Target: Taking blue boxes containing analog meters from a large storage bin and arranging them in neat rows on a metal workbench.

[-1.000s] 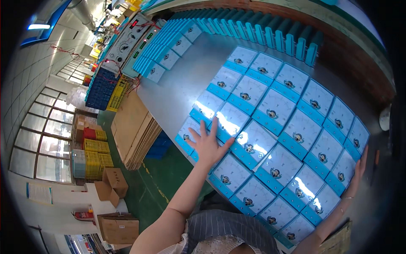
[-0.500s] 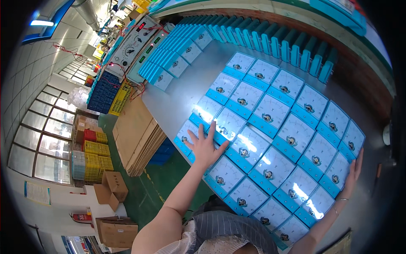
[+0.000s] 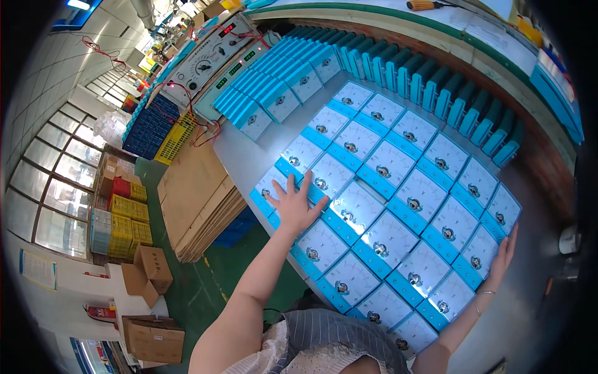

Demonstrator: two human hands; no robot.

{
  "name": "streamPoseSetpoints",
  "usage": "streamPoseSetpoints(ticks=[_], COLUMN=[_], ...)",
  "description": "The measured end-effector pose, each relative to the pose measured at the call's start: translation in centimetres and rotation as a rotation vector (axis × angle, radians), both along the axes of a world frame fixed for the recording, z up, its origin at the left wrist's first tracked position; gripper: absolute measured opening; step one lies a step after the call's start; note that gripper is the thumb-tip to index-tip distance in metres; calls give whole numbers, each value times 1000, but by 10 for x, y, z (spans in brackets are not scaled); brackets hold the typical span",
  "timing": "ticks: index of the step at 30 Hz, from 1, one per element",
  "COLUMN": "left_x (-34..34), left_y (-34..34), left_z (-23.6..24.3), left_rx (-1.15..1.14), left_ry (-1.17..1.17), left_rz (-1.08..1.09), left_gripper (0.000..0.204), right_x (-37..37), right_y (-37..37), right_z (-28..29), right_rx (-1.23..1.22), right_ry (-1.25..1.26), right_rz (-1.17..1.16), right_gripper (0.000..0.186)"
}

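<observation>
A block of panel meters (image 3: 413,194) lies flat on the grey metal table (image 3: 246,159), white dial faces up, each with a blue strip along one side. The meters sit edge to edge in slanting rows, with a small gap near the middle. My left hand (image 3: 295,209) rests on the block's left side, fingers spread across the meters there. Along the right edge, my right hand (image 3: 500,262) lies with fingers stretched against the outermost meters. Neither hand grips anything.
More meters (image 3: 283,105) stand in close rows at the back left. Others (image 3: 430,81) line the back edge, dark sides showing. Beyond the left end are a test instrument (image 3: 205,65) with red leads, a yellow crate (image 3: 176,138) and stacked cardboard sheets (image 3: 196,187). A screwdriver (image 3: 423,5) lies on the shelf.
The whole view has shifted, bringing more of the shelf at the back into sight. Both hands keep about the same places on the meters.
</observation>
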State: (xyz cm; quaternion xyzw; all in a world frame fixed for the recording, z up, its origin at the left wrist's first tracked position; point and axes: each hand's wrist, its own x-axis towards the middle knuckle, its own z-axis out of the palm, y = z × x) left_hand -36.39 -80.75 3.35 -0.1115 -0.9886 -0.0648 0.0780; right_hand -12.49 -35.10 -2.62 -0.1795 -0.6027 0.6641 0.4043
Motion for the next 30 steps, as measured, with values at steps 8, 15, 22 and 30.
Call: streamPoseSetpoints(ticks=[8,15,22,30], left_x=[0,-22,58,61], left_y=[-6,-6,17,24], left_z=[-3,6,47,23], left_rx=[0,137,-127,-117], left_ry=[-39,137,-185,-279], left_rz=[-14,-280,-916,-1118], left_gripper=[73,68,99,109], right_x=[10,18,92,83], right_y=[-18,-13,-145,-243], right_z=[-5,13,31,43], right_rx=[232,-809,-878,-27], right_ry=[-255,407,444,-510], right_rz=[-189,190,284,-110], right_gripper=[48,52,67,66])
